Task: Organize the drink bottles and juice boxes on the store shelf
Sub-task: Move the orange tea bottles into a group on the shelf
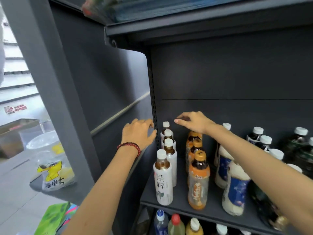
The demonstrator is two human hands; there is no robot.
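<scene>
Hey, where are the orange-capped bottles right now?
Head view: the orange-capped bottles stand in a front-to-back row on the shelf, between the white-labelled tea bottles on their left and the blue-labelled bottles on their right.

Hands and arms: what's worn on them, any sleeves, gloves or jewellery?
No sleeves or gloves show: both forearms are bare. The left hand has a dark red beaded bracelet at its wrist. The right hand shows no jewellery.
</scene>
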